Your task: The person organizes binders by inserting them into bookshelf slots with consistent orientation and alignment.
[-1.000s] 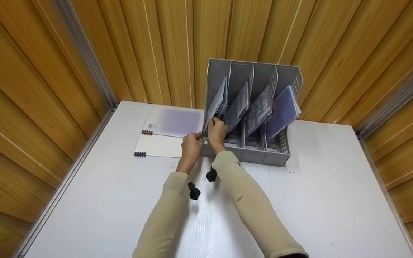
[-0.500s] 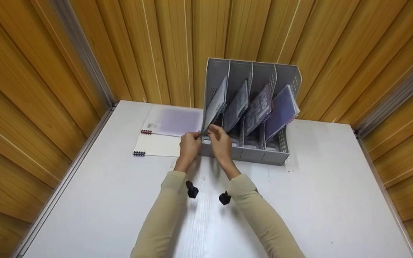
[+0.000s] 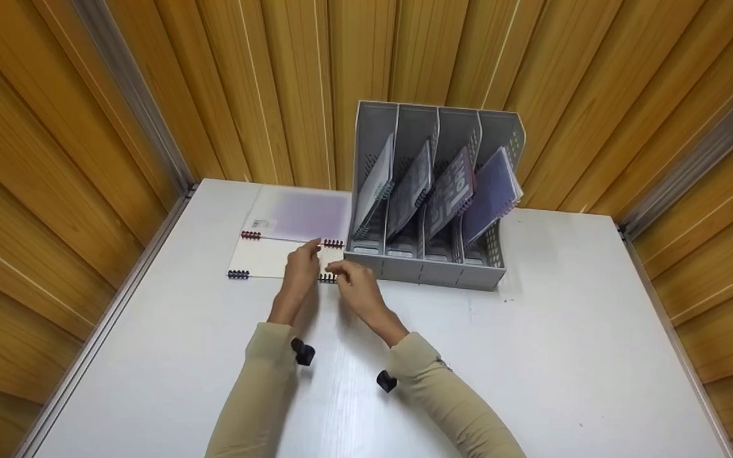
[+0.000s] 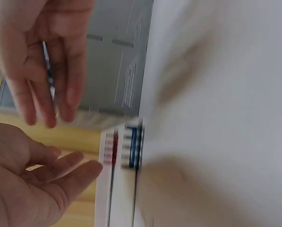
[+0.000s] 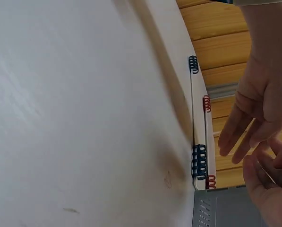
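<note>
Two spiral notebooks lie overlapped left of the grey file rack [image 3: 427, 270]. The front one is a cream notebook [image 3: 261, 257] with dark coils; behind it is a pale-purple notebook [image 3: 312, 213] with red coils. My left hand [image 3: 301, 272] is over the cream notebook, fingers loosely extended with nothing in them; whether it touches the cover I cannot tell. Near the dark coils at the right end is my right hand [image 3: 359, 286], its fingers slightly bent. In the left wrist view my right hand [image 4: 44, 56] and left hand [image 4: 32, 179] hold nothing that I can make out.
Each rack slot holds a leaning spiral notebook: a pale one [image 3: 376, 191], a dark one [image 3: 411, 194], a lettered one [image 3: 452, 194] and a blue-purple one [image 3: 490, 194]. Wood-look panels [image 3: 303, 83] stand behind and beside the white table [image 3: 564, 331].
Both hands have left the rack's leftmost slot and moved left and toward the front, to the notebooks on the table. The pale notebook stays leaning in that slot.
</note>
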Demonstrator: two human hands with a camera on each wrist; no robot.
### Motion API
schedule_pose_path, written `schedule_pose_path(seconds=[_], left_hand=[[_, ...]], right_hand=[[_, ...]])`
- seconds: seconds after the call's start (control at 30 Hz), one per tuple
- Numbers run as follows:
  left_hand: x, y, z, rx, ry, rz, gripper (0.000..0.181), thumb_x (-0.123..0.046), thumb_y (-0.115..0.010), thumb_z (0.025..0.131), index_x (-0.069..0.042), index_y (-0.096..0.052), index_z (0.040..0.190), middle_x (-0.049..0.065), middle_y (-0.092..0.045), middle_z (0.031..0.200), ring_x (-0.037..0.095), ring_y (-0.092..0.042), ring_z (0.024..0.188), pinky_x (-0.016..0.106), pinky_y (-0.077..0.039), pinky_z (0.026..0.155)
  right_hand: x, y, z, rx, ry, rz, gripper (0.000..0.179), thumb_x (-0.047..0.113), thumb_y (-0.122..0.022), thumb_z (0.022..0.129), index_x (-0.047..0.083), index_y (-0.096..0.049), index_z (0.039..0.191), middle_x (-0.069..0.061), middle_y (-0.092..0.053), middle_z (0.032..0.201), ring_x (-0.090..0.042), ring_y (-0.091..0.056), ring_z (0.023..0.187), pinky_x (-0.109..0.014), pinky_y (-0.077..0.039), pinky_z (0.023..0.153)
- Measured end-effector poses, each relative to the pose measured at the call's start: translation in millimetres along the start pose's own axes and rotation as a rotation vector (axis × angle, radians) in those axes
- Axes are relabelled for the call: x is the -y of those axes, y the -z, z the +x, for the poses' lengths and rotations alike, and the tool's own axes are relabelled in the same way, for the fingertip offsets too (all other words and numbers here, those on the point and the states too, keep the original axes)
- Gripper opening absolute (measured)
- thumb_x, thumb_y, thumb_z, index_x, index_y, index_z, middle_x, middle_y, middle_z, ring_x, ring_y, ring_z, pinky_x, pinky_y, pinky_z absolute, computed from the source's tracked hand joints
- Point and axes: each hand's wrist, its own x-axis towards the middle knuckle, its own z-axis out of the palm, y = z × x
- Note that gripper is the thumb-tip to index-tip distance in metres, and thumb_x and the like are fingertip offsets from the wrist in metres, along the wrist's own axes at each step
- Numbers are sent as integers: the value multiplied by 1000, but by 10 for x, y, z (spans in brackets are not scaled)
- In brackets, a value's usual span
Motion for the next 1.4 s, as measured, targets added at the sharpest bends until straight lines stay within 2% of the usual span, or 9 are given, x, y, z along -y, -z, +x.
schedule_pose_path(seconds=[0.23,0.53,0.63,0.77,0.87,1.03,1.2,1.3,1.4], left_hand=[[305,383,-76,4,94,169,45,4,-42,99,11,-49,142,33,-53,141,45,-56,127,53,-48,102],[575,415,-284,216,225,442,45,2,-39,101,18,-41,143,35,-29,156,50,-31,144,55,-28,118],[565,410,-357,195,234,463,42,1,-42,100,16,-50,138,35,-33,154,51,-44,135,56,-40,110],[503,471,-475,181,246,475,30,-1,-46,100,17,-61,118,36,-60,124,46,-67,98,52,-57,78],[463,581,-564,167,253,443,23,-3,-49,99,14,-64,101,28,-66,90,34,-64,71,45,-54,58],[474,769,-649,114,193,397,23,-3,-51,94,7,-62,77,23,-64,74,28,-53,61,42,-47,54],[557,946,-706,23,241,319,33,-4,-48,99,17,-63,119,38,-62,121,47,-66,100,52,-55,82],[646,1046,-746,-36,320,227,46,-7,-45,102,19,-44,140,40,-49,139,50,-60,118,55,-54,90],[757,1123,-801,-65,389,125,55,-9,-43,103,20,-30,148,42,-42,143,51,-57,121,57,-53,91]], right_hand=[[71,-286,41,291,82,-365,34,-1,-59,95,-8,-64,128,-26,-61,136,-41,-55,131,-42,-44,110],[119,-433,5,538,12,-595,56,11,-62,97,-13,-45,144,-32,-48,146,-44,-44,139,-46,-35,117],[132,-424,-6,512,79,-618,49,9,-64,95,-13,-53,137,-28,-61,134,-38,-57,128,-41,-43,111],[173,-390,-59,488,154,-589,21,4,-63,93,-4,-68,111,-15,-72,101,-28,-70,96,-35,-56,87],[261,-355,-117,539,133,-555,8,2,-62,92,6,-67,87,-6,-69,82,-19,-64,74,-33,-54,68],[438,-329,-121,619,72,-555,18,4,-63,89,9,-62,73,-5,-65,72,-14,-49,62,-32,-46,56],[477,-426,-35,604,84,-569,6,7,-65,91,5,-70,94,-9,-72,94,-18,-65,85,-31,-54,76],[442,-534,-14,624,52,-611,35,15,-70,93,-2,-66,123,-18,-66,127,-33,-61,122,-37,-47,106],[421,-654,-29,649,-6,-683,58,26,-72,94,-5,-55,140,-25,-52,145,-44,-46,137,-43,-37,116]])
